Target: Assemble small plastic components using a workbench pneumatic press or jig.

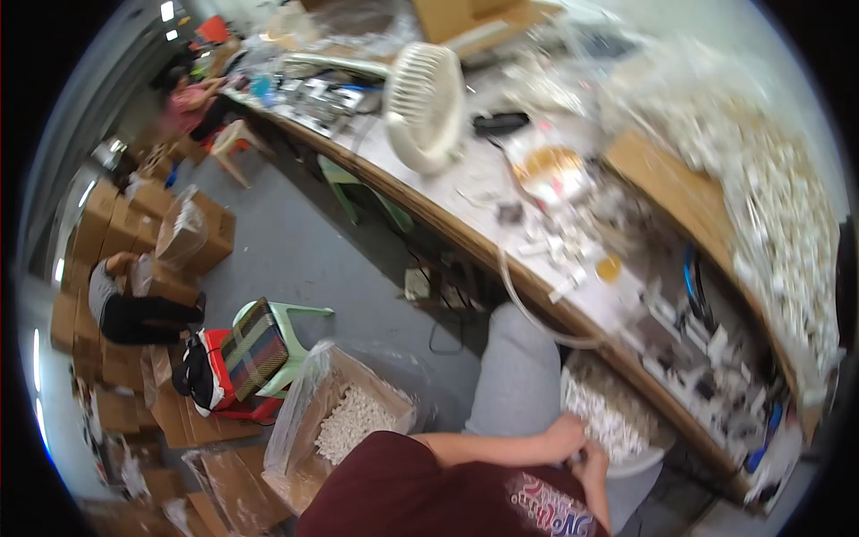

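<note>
My left hand (565, 436) and my right hand (591, 463) come together low in front of me, over my lap. The fingers of both are closed and pinched toward each other. Whatever sits between them is too small and hidden to name. Right beside them, on my lap, rests a white basin (641, 466) heaped with small white plastic pieces (607, 413). The basin is partly under the table's edge.
A cluttered worktable (488, 201) runs alongside, bearing a white fan (425, 107), loose parts and a large pile of white pieces (761, 170). At left stand a lined carton (295, 452) of white pieces, a green stool (291, 345) and stacked boxes. Two people are farther off.
</note>
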Tool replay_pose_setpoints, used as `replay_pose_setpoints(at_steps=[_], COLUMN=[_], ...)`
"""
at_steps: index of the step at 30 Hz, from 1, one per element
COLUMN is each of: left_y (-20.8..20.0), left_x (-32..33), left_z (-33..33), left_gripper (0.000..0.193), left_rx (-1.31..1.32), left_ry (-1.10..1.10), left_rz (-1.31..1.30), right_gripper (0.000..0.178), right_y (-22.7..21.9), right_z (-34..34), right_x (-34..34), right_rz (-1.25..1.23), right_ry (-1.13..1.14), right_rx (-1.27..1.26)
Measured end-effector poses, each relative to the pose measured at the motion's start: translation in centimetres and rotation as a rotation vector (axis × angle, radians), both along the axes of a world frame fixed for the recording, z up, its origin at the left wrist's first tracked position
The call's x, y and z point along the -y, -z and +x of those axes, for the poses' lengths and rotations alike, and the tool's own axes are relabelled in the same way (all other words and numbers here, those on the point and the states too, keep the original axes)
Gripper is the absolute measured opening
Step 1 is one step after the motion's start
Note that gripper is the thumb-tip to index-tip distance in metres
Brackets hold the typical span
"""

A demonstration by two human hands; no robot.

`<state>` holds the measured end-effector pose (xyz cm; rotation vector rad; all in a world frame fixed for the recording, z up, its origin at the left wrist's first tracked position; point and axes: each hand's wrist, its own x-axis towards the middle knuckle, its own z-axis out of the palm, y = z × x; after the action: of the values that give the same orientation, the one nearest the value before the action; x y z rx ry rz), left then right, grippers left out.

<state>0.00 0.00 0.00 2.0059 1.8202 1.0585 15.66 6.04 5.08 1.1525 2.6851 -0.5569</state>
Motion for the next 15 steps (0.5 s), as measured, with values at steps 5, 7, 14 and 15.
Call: replay_pose_setpoints(at_steps=[5, 7, 14, 15], left_y=[3.6, 2.4, 1.8, 1.6], left_x=[13.8, 13.9, 13.4, 13.2], left_z=[-9.1, -9.5, -9.6, -9.8], left_gripper=[0.015, 0.012, 0.008, 0.008], left_rx=[-0.211, -0.236, -0.309, -0.307], left_ry=[0.072, 0.118, 0.325, 0.324], left_rz=[-0.277, -0.306, -0.268, -0.266], right_gripper=[0.033, 0.039, 0.040, 0.039], right_y=[9.7, 8.6, 6.9, 7.1], right_z=[-7.8, -7.9, -7.0, -6.9], right_x=[13.9, 13.7, 13.4, 13.3], right_rz=[-0.171, -0.208, -0.166, -0.144], right_ry=[0.001, -0.048, -0.122, -0.121], right_rx=[-0.464, -0.413, -0.411, -0.446])
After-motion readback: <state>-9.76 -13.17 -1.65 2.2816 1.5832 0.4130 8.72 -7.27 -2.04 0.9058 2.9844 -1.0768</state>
